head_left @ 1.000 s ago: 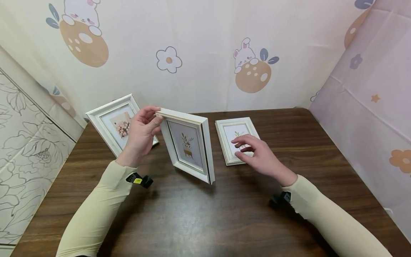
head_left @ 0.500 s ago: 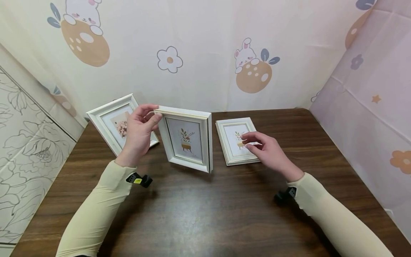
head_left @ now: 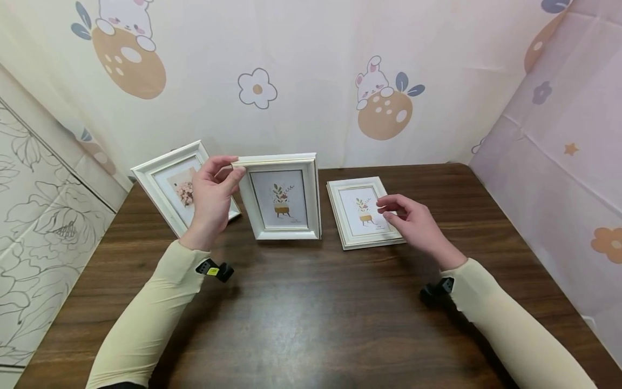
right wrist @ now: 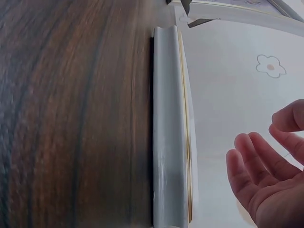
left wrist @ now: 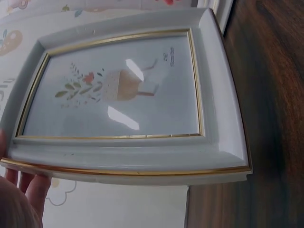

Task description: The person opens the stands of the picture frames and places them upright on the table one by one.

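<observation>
A white picture frame (head_left: pixel 281 205) with gold inner trim shows a potted-plant print; it is upright and faces me. My left hand (head_left: pixel 208 208) pinches its upper left corner, thumb in front and fingers behind. Whether its lower edge touches the table cannot be told. To the right, a second white picture frame (head_left: pixel 359 213) with a similar print lies face up. My right hand (head_left: pixel 415 224) is over that one's right side with fingers loosely bent, holding nothing, and hides part of its edge. In the right wrist view its fingers (right wrist: pixel 256 166) appear apart from the frame's side (right wrist: pixel 171 133).
A third white picture frame (head_left: pixel 162 183) with a pink flower print leans at the back left, partly hidden by my left hand. All are on a dark wooden table (head_left: pixel 301 319). A patterned curtain (head_left: pixel 306 119) hangs along the table's far edge.
The frame in my left hand has turned to face me, its lower edge swinging back and up from its earlier slant. My right hand has drifted right over the flat frame.
</observation>
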